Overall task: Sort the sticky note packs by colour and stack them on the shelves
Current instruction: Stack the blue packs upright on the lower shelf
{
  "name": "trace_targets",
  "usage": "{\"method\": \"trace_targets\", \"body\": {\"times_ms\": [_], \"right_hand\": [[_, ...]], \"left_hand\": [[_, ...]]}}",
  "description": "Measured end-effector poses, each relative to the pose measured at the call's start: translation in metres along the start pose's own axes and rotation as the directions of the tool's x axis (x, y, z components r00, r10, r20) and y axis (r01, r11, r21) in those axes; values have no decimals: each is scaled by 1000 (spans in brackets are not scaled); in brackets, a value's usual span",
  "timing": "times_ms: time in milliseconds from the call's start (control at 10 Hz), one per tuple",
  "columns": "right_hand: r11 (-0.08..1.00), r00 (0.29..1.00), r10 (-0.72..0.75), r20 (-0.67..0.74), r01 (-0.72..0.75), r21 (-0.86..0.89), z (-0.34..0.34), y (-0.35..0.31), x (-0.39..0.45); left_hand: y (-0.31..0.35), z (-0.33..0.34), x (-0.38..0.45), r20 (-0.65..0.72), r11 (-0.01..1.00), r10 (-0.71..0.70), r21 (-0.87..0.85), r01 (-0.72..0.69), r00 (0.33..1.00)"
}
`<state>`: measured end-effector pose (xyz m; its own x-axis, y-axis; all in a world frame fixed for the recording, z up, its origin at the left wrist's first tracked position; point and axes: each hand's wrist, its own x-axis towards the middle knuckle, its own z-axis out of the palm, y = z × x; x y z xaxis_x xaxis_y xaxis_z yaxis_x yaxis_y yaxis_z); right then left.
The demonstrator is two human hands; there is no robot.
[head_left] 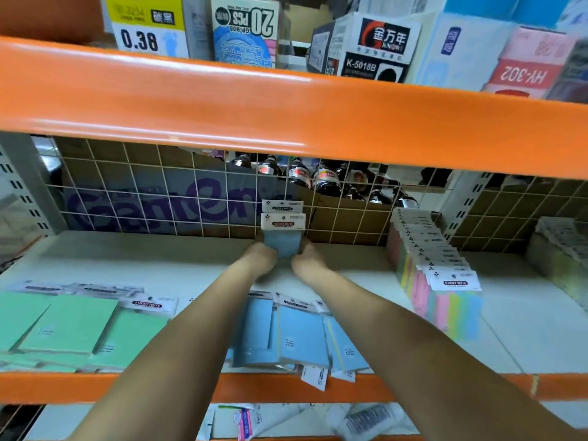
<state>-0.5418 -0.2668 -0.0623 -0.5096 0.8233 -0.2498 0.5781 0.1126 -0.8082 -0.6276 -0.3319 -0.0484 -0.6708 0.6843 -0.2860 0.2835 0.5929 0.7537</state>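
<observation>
Upright blue sticky note packs [282, 238] stand at the back of the white shelf [165, 265], against the wire grid. My left hand [261, 257] grips their left side and my right hand [308, 257] grips their right side. Loose blue packs [299, 337] lie flat near the shelf's front edge, under my forearms. Green packs [66, 326] lie flat at the front left. A row of multicolour packs [439, 281] stands on edge at the right.
An orange beam [286, 116] crosses above the shelf, with boxed goods on top. Behind the wire grid [143, 198] are cartons and dark bottles [321, 179]. More wrapped packs [560, 249] sit far right. Packets lie on the lower shelf [286, 421].
</observation>
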Motion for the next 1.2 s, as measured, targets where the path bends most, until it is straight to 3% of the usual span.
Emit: {"method": "trace_targets", "body": {"times_ms": [200, 600, 900, 1200], "right_hand": [[994, 997, 43, 56, -37, -104, 2, 2, 6], [893, 986, -1, 168, 77, -444, 3, -5, 19], [864, 990, 78, 116, -9, -504, 3, -9, 26], [939, 992, 59, 114, -17, -344, 2, -9, 21]], "left_hand": [[-3, 1, 8, 40, 1000, 7, 28, -8, 999], [-13, -1, 25, 134, 997, 29, 72, -39, 991], [-7, -5, 29, 98, 999, -32, 46, 28, 995], [-5, -7, 12, 103, 996, 31, 81, -39, 994]]}}
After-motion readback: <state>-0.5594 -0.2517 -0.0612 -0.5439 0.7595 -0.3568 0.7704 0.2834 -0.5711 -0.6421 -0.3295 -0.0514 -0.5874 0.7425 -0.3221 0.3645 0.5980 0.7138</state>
